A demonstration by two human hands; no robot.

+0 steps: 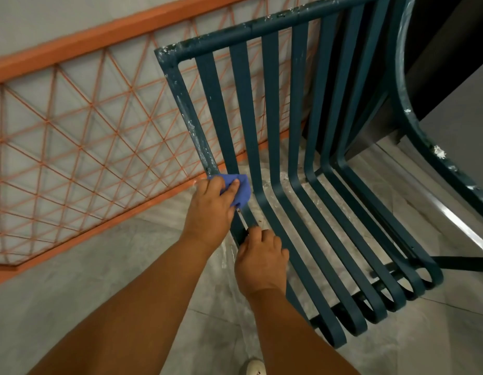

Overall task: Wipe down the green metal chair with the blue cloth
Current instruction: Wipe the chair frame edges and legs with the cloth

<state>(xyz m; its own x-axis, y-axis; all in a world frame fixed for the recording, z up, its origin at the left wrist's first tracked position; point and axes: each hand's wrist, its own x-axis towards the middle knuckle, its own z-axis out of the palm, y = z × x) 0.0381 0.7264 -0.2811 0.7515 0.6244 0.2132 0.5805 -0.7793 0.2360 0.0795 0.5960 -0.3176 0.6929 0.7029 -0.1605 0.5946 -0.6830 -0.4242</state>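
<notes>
The dark green metal chair (272,109) fills the middle and right of the view, its slats running down the back and curving into the seat. White paint flecks dot its frame. My left hand (210,209) presses the blue cloth (241,192) against the left frame post where back meets seat. Just below, my right hand (262,262) grips the left edge of the seat frame, fingers curled around the bar.
An orange wire-mesh railing (81,147) stands to the left, close behind the chair. A dark table or counter (435,50) rises at the upper right beyond the chair's curved armrest (413,125). Grey tiled floor lies below, and a white shoe tip (253,368) shows at the bottom.
</notes>
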